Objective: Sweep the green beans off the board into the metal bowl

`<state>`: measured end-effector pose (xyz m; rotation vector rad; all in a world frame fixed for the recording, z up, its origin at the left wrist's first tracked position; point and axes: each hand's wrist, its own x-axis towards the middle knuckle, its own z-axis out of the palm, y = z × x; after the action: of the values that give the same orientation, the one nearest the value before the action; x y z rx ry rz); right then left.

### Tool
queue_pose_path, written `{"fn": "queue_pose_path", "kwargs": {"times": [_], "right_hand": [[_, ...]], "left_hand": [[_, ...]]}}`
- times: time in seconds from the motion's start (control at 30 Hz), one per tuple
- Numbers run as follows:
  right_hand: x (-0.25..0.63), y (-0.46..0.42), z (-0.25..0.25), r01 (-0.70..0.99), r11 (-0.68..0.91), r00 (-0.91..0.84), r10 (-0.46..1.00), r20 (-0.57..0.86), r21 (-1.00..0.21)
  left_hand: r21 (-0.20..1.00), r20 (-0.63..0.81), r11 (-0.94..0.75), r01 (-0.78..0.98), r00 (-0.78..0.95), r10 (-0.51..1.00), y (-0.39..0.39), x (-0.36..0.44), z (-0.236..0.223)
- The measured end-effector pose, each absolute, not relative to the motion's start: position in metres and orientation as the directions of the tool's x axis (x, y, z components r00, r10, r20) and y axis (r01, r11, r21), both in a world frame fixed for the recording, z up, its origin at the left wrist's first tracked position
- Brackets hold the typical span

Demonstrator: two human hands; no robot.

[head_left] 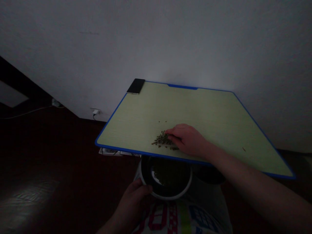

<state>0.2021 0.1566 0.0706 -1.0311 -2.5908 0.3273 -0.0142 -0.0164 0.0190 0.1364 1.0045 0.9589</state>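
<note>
My left hand (135, 195) grips the near-left rim of a dark bowl (186, 190) with a pale outer edge, thumb over the rim. The bowl sits at my lap, partly under the table edge; its contents are dim, greenish and hard to make out. On the pale green tabletop (195, 110) lies a small heap of dark greenish seeds (161, 139). My right hand (186, 138) rests at the heap's right side. Its index finger and thumb reach into the seeds with a gap between them. The other fingers are hidden.
A dark phone (136, 86) lies at the table's far left corner. Two loose seeds (162, 121) lie beyond the heap, and a small brown scrap (244, 149) to the right. The wall (185, 39) borders the far edge. A plugged-in charger (96, 112) is at left.
</note>
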Motion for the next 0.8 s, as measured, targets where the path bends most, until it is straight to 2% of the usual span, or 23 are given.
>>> {"fn": "queue_pose_path", "kwargs": {"times": [0.6, 0.8], "right_hand": [[0.207, 0.153, 0.071, 0.516, 0.772, -0.759, 0.613, 0.220, -0.372], [0.236, 0.151, 0.079, 0.579, 0.698, -0.642, 0.709, 0.291, -0.422]], "left_hand": [[0.512, -0.657, 0.604, -0.610, 0.175, 0.734, -0.018, -0.017, 0.014], [0.508, -0.654, 0.598, -0.620, 0.175, 0.736, -0.017, -0.017, 0.012]]}}
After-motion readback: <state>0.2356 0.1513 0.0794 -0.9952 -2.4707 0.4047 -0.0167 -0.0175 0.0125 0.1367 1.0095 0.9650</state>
